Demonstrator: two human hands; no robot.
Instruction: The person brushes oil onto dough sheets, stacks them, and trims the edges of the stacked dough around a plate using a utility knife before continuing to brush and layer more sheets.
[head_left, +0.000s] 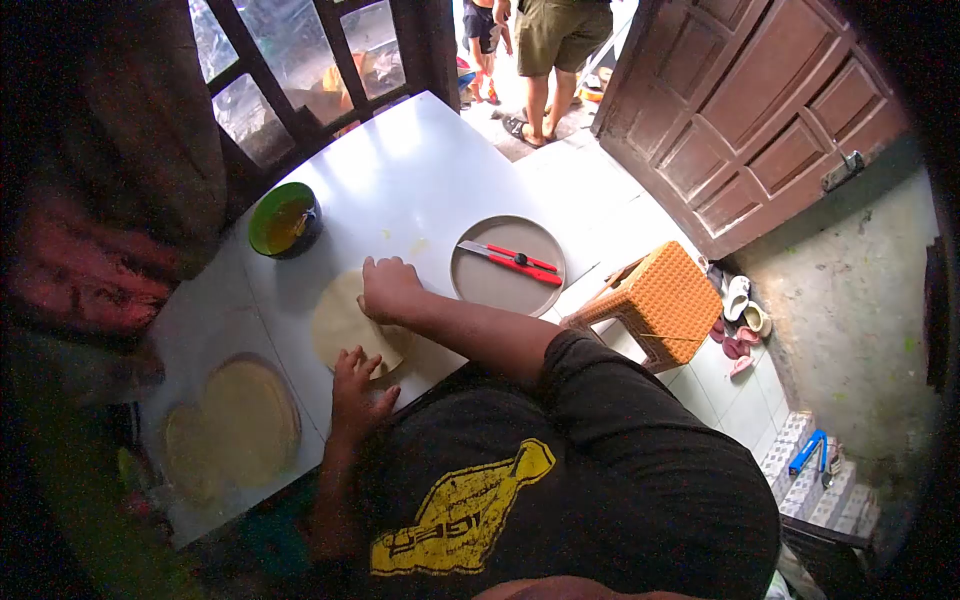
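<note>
A thin, round, cream-coloured sheet, like flat dough or a wrapper, lies on the white table before me. My right hand rests over its far right part with the fingers curled down. Whatever may be under those fingertips is hidden. At the near edge of the sheet, my left hand lies with its fingers spread, the tips touching the sheet. Beyond, to the left, stands a green bowl with yellowish-orange liquid and some utensil in it.
Right of my forearm sits a round grey tray bearing red-handled blades. More round sheets lie at the table's left. A woven orange stool, shoes and an open brown door are rightward. People stand outside.
</note>
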